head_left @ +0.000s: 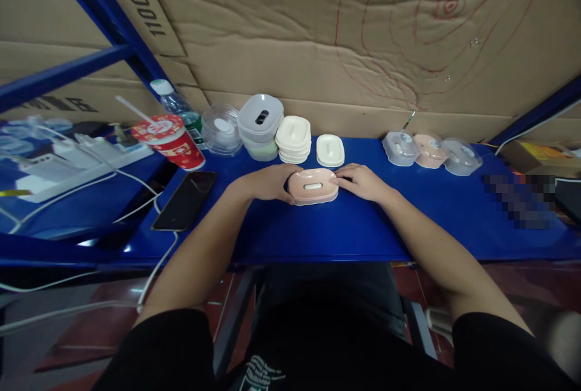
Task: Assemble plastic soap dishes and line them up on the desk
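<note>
A pink lidded food container [318, 177] with a white oval piece in its lid rests on the blue table before me. Around its left end my left hand [273, 183] is closed, the thumb at the near side and the fingers behind. At the right end, my right hand [363, 183] grips the rim of the lid with its fingertips. Just behind stand a single cream lid [330, 151] and a stack of several cream lids [293, 137].
Left of the lid stack are grey and clear containers [261, 115], clear round lids [221, 128], a red paper cup [175, 143], a bottle [181, 112] and a phone [185, 200]. Three lidded containers [430, 151] line the back right. Cardboard [281, 34] walls the rear.
</note>
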A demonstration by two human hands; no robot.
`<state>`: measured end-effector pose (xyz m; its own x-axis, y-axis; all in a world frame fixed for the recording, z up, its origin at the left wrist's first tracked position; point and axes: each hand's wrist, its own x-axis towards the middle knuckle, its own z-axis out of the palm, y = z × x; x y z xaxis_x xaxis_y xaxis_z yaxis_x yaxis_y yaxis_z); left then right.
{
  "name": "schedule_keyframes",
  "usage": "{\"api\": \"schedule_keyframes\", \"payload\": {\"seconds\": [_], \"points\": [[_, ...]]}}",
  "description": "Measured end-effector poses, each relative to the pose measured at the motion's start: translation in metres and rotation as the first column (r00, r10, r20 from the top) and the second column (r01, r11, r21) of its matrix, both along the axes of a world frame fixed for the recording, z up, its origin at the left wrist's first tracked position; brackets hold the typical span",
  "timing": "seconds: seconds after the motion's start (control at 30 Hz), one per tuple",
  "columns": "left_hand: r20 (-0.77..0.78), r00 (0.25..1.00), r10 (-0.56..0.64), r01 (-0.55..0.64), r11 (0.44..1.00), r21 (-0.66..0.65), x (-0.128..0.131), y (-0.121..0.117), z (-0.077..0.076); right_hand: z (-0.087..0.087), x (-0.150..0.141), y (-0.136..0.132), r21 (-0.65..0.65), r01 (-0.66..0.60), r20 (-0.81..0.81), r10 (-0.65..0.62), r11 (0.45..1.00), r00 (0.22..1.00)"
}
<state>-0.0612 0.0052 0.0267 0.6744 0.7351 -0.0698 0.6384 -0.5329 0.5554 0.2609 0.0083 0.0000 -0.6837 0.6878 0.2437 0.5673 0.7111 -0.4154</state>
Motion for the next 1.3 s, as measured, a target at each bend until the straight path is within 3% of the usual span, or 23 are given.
{"api": "schedule_keyframes", "payload": {"seconds": [0.2,0.27,0.33,0.37,0.4,0.5,0.53,0.6,0.67,0.77,0.93,1.13,1.3], "points": [[0.069,0.998,0.016,-0.018,0.999,0.028,-0.004,-0.004,0.006,0.003,0.001,-0.002,-0.003,0.011,0.017,-0.011,1.000,1.000],[0.136,0.987,0.080,-0.085,0.996,0.032,-0.017,-0.004,0.015,0.004,0.001,-0.003,-0.003,0.003,0.019,-0.003,1.000,1.000],[0.245,0.947,0.208,-0.230,0.971,0.064,-0.032,-0.003,0.025,0.004,0.001,-0.003,-0.002,-0.009,0.022,0.010,1.000,1.000],[0.312,0.904,0.294,-0.344,0.932,0.118,-0.041,-0.002,0.030,0.004,0.002,-0.003,0.000,-0.016,0.023,0.016,1.000,1.000],[0.384,0.841,0.382,-0.479,0.855,0.198,-0.049,-0.001,0.034,0.004,0.002,-0.003,0.002,-0.023,0.025,0.023,1.000,0.999],[0.501,0.654,0.567,-0.755,0.526,0.391,-0.070,0.005,0.038,0.005,0.002,-0.003,0.005,-0.035,0.030,0.035,0.999,0.999],[0.493,0.618,0.613,-0.786,0.457,0.417,-0.076,0.007,0.037,0.005,0.002,-0.003,0.005,-0.034,0.030,0.034,0.999,0.999],[0.448,0.576,0.683,-0.809,0.398,0.432,-0.086,0.012,0.031,0.005,0.002,-0.003,0.003,-0.026,0.034,0.026,1.000,0.999],[0.397,0.558,0.728,-0.816,0.394,0.424,-0.093,0.016,0.023,0.005,0.002,-0.003,0.003,-0.024,0.041,0.024,1.000,0.999],[0.294,0.578,0.761,-0.790,0.431,0.435,-0.098,0.021,0.016,0.004,0.002,-0.003,0.008,-0.035,0.046,0.035,0.999,0.998],[0.174,0.623,0.763,-0.729,0.485,0.484,-0.097,0.024,0.016,0.003,0.004,-0.002,0.011,-0.033,0.044,0.033,0.999,0.999],[0.299,0.603,0.740,-0.772,0.446,0.453,-0.092,0.023,0.021,0.003,0.003,-0.002,0.005,-0.042,0.038,0.042,0.999,0.998],[0.521,0.550,0.652,-0.833,0.385,0.397,-0.087,0.013,0.034,0.004,0.003,-0.003,0.002,-0.038,0.036,0.037,0.999,0.999]]}}
